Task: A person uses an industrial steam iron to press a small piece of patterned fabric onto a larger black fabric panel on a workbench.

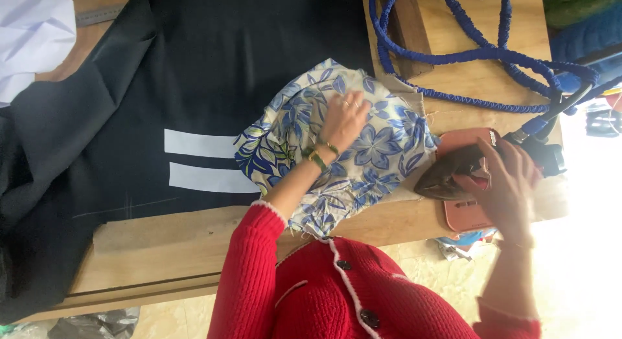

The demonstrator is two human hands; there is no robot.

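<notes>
**Entry: floral cloth and iron at the desk's near edge**

Item 1. Floral cloth [337, 151], white with blue flowers and green leaves, lay crumpled near the near edge of the wooden desk [162, 242], partly over a black fabric [194, 73]. The left hand [343, 119] rested flat on it, fingers spread, pressing rather than gripping.

Item 2. Iron [453, 174], dark, sat on a pinkish rest pad [463, 213] toward the desk's right edge, just beside the cloth. The right hand [508, 187] was closed around its handle.

Item 3. Blue braided cord [479, 54] looped across the far right part of the desk, running to the iron.

Risks, as judged: the left hand's fingers lay close to the iron's path, so a quick pass might burn them. The cloth was bunched; pressing over folds could set creases. The cord's loops might snag and drag the iron off its pad.

Marks and packages: two white rectangular stripes [207, 161], parallel, sat on the black fabric beside the cloth. White crumpled paper [29, 34] lay at the far left corner. No packages or signs were visible.
</notes>
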